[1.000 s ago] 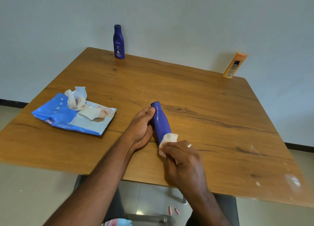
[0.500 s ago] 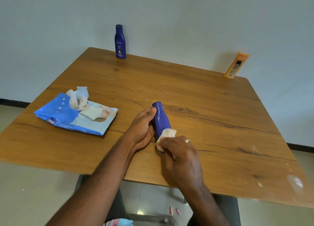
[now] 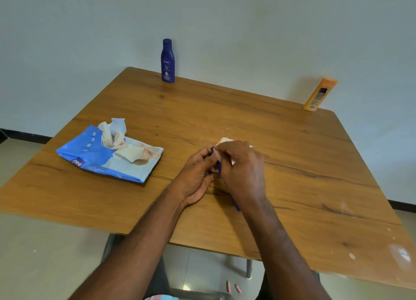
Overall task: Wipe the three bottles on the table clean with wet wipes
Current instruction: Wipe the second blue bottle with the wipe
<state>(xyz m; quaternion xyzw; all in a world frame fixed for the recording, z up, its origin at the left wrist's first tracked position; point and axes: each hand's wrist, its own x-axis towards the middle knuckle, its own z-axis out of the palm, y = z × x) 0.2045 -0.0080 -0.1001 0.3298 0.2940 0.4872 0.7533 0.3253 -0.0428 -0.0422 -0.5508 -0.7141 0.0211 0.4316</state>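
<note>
We're looking down at the wooden table point(image 3: 258, 119), our landmark for everything here. Near its front-middle, our left hand point(image 3: 198, 175) is curling its fingers against a blue bottle point(image 3: 236, 206) that's lying on the tabletop, mostly hidden btwn both hands w/ only slivers of blue showing, one by the fingertips and one poking out below the right wrist. Our right hand point(image 3: 242, 164) is lying over the bottle, fingers curled round a white wet wipe point(image 3: 224, 140) whose edge is peeking out past the knuckles; the wipe is pressing on the bottle. At the table's far edge, left of centre, a dark blue lotion bottle point(image 3: 167, 60) is standing upright. At the far right corner an orange bottle point(image 3: 319, 94) is standing too, tilting in the wide-angle view. On the table's left side the blue wipes pack point(image 3: 90, 155) is lying flat, flap open, w/ crumpled wipes sticking out the top.
</note>
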